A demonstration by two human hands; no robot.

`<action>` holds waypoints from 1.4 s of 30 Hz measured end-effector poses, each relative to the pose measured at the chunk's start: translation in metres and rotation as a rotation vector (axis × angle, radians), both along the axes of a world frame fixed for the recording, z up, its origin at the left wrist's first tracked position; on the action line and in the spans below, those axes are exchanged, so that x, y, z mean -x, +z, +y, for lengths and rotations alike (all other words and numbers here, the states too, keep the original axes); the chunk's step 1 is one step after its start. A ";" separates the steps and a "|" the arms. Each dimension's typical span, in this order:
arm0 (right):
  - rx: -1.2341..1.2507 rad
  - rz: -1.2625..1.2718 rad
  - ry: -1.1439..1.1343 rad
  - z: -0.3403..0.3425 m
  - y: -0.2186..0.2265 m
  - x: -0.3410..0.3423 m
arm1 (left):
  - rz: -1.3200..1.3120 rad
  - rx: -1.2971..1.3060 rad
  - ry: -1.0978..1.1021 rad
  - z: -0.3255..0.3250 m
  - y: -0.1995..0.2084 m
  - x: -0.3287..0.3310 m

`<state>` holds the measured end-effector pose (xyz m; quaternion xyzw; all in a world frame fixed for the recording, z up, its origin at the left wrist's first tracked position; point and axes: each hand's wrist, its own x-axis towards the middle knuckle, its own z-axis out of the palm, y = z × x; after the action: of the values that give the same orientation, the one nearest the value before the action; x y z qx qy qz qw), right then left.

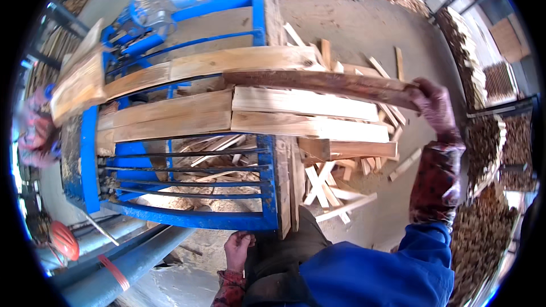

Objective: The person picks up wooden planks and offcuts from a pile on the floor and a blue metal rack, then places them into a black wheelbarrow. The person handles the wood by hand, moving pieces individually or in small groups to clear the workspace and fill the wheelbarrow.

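My right hand [435, 105] is closed around the right end of a dark brown wooden board [324, 82]. This board slants leftward over paler planks, and its far end reaches the row on the blue metal frame [176, 219]. Below it lie two light planks, an upper one [301, 102] and a lower one [307, 126], their left parts on the frame. Behind runs another long plank [242, 62]. Low in the view, my left hand [239, 245] hangs by the frame's near edge, fingers curled, with nothing visible in them.
Loose offcuts [335, 190] lie heaped on the floor right of the frame. A blue motor [162, 3] sits at the far left. Another person [37, 131] is at the left edge, beside a raised board [79, 91]. Stacked wood [480, 239] lines the right side.
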<state>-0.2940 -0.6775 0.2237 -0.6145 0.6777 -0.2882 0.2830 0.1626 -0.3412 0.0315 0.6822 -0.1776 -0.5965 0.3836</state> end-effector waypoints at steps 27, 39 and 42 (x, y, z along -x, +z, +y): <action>0.522 0.197 0.450 0.173 0.218 -0.125 | -0.742 1.365 -0.823 -0.229 0.283 -0.048; 0.424 0.311 0.694 0.114 0.122 -0.199 | 0.196 0.129 -1.132 -0.191 0.208 -0.082; 0.516 0.256 0.657 0.087 0.126 -0.184 | 0.199 0.271 -0.995 -0.171 0.172 -0.090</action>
<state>-0.1100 -0.5907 0.3495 -0.8789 0.3816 -0.2642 0.1102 0.2523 -0.5124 0.2039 0.3997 -0.5185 -0.7402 0.1534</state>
